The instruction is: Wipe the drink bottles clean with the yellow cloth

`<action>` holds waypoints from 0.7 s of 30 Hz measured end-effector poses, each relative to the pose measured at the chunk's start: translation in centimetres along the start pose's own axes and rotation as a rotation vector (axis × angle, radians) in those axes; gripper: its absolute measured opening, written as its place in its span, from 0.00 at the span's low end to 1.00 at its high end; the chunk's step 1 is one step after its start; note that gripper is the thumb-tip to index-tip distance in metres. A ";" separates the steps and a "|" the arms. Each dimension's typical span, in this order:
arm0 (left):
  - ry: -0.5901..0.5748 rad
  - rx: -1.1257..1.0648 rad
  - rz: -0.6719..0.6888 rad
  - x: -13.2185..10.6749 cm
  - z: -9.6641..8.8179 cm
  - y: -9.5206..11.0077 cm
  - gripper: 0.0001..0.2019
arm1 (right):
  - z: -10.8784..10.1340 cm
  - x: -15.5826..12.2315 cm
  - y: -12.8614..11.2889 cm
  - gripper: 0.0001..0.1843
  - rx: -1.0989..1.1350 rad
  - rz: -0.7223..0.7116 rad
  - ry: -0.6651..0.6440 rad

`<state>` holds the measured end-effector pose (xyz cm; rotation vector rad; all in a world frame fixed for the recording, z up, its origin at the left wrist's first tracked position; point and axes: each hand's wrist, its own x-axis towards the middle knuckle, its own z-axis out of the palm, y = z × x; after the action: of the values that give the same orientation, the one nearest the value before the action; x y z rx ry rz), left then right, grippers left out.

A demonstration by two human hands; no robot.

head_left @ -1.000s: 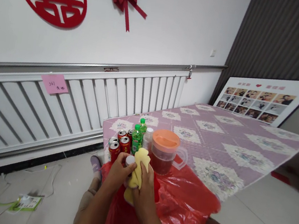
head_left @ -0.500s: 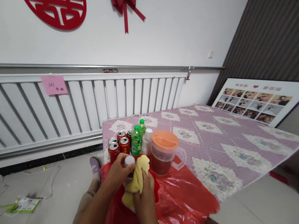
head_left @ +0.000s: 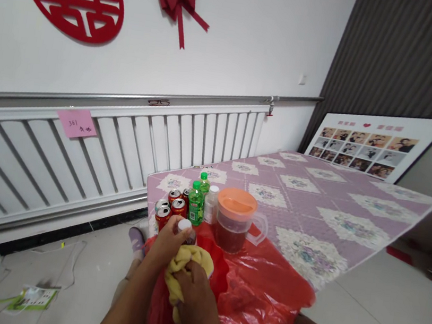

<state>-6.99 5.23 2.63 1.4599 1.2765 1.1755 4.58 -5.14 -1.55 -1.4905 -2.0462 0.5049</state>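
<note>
My left hand point(head_left: 168, 240) is closed around a small bottle with a white cap point(head_left: 184, 224); its fingers hide most of the body, though a dark part shows beside them. In my right hand point(head_left: 194, 290) is a bunched yellow cloth point(head_left: 200, 255), at the near side of the bottle. Whether the cloth touches the bottle I cannot tell. Just beyond my hands stand several red drink cans point(head_left: 179, 208), two green-capped bottles point(head_left: 196, 205) and a clear bottle with a white cap point(head_left: 210, 207). To their right is a clear pitcher point(head_left: 232, 234) with an orange lid and brownish liquid inside.
Red plastic sheeting point(head_left: 262, 292) covers the near corner of a table with a purple floral cloth point(head_left: 306, 207). A white radiator point(head_left: 122, 143) runs along the wall behind. A photo board point(head_left: 374, 147) leans at the far right. A power strip point(head_left: 36, 297) and cords lie on the floor.
My right hand has moved down and slightly left with the yellow cloth, which is now more bunched. My left hand and the bottle have shifted slightly up and left.
</note>
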 end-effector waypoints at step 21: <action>-0.022 -0.071 -0.033 1.6 -2.1 -0.8 0.15 | -1.5 2.2 5.6 0.28 0.186 0.175 0.126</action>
<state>-9.12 6.97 2.46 1.3917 1.2271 1.1682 9.17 -1.30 -3.26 -1.5536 -1.7324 0.6350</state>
